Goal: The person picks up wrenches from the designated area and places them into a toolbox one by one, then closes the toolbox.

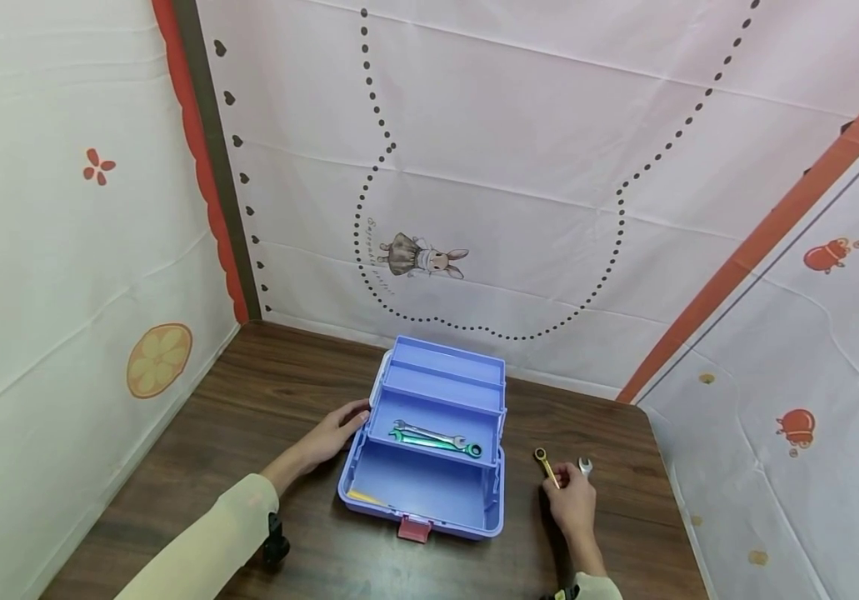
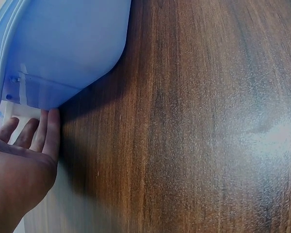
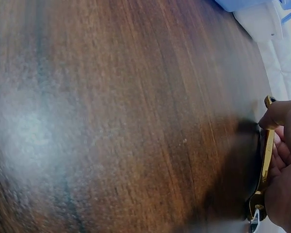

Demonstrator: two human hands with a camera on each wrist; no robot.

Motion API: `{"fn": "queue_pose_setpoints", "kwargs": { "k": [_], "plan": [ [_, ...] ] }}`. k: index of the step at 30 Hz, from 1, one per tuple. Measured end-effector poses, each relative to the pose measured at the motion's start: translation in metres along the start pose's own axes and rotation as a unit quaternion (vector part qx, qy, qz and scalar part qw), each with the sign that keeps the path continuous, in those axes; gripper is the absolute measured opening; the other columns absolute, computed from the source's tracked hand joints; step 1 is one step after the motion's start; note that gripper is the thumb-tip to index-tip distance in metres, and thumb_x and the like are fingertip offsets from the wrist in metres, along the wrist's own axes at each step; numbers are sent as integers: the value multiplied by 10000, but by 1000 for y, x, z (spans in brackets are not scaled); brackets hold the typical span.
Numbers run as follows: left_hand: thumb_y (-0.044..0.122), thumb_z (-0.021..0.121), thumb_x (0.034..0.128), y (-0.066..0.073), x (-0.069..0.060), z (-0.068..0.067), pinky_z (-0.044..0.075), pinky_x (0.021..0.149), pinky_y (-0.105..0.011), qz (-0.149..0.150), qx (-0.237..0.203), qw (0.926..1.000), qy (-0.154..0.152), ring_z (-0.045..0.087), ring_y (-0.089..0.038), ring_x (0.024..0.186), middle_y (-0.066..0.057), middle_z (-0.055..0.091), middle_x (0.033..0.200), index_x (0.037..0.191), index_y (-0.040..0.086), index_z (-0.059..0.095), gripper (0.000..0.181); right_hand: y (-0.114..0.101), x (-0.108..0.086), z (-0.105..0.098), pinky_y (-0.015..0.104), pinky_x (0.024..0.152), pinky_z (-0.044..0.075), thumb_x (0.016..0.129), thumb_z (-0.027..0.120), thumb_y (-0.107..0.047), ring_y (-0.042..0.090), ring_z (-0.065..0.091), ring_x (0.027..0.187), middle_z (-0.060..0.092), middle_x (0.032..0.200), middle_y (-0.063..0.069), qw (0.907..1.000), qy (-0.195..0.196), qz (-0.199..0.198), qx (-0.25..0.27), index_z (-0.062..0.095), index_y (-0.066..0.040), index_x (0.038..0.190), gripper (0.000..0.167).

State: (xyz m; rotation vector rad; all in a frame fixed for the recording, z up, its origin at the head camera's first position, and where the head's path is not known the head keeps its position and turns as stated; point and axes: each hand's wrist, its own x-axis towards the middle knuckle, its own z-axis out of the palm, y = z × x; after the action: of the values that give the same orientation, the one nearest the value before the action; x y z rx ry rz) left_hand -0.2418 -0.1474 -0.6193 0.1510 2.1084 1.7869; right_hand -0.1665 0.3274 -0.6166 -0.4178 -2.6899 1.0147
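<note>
A blue toolbox (image 1: 429, 492) stands open on the table, its stepped trays raised toward the back. My left hand (image 1: 333, 433) holds its left rear edge, thumb near the rim; in the left wrist view, the fingers (image 2: 52, 131) reach to the box's lower corner. A silver wrench (image 1: 429, 434) and a green wrench (image 1: 436, 444) lie in the middle tray. Right of the box, my right hand (image 1: 573, 500) pinches a gold ratchet wrench (image 3: 266, 158) close over the table. Beside that hand shows a silver open-ended wrench head (image 1: 585, 465); the rest of it is hidden.
A yellow strip-like thing (image 1: 365, 497) lies inside the toolbox's base at the front left. A red latch (image 1: 414, 529) hangs from the front. The dark wooden table (image 1: 287, 358) meets printed white cloth walls (image 1: 504, 208) behind and at both sides.
</note>
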Motion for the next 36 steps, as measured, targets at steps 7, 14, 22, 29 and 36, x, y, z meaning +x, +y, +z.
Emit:
{"fn": "queue_pose_setpoints", "kwargs": {
  "k": [7,14,22,29,36],
  "plan": [
    [486,517,1116,2,-1,1,522,1087,-506,-47,12,10000,29,476,-341,1452,-165,424,1638,1653,155,373,647,-3,-2,3,349,700,479,798,717,27,208,595,754,672,814,67,9993,348,-155,41,720,-7,948,155],
    [473,517,1119,2,1,2,527,1082,-502,-42,-25,10000,17,480,-339,1449,-168,424,1637,1654,146,370,644,-3,-1,5,340,677,488,784,727,39,189,603,731,677,790,44,9982,469,-372,99,728,-20,924,152],
    [505,510,1113,0,0,0,527,1082,-504,-85,39,10000,31,490,-342,1441,-170,428,1634,1654,148,370,664,-15,3,-3,375,677,530,804,765,54,186,629,727,693,785,24,9925,407,-1146,-92,758,-26,902,126],
    [525,510,1106,-1,0,0,530,1082,-488,-55,66,10000,9,499,-345,1433,-187,422,1636,1658,145,360,687,-48,8,-14,379,708,511,820,797,61,170,629,724,690,795,12,9843,396,-1721,49,779,-39,929,149],
    [510,507,1112,-1,1,1,529,1082,-491,-26,46,10000,-15,502,-342,1430,-190,427,1632,1656,139,361,674,-84,12,-20,244,641,525,840,824,42,142,621,731,697,819,16,9804,191,-1905,460,777,-48,933,138]
  ]
}}
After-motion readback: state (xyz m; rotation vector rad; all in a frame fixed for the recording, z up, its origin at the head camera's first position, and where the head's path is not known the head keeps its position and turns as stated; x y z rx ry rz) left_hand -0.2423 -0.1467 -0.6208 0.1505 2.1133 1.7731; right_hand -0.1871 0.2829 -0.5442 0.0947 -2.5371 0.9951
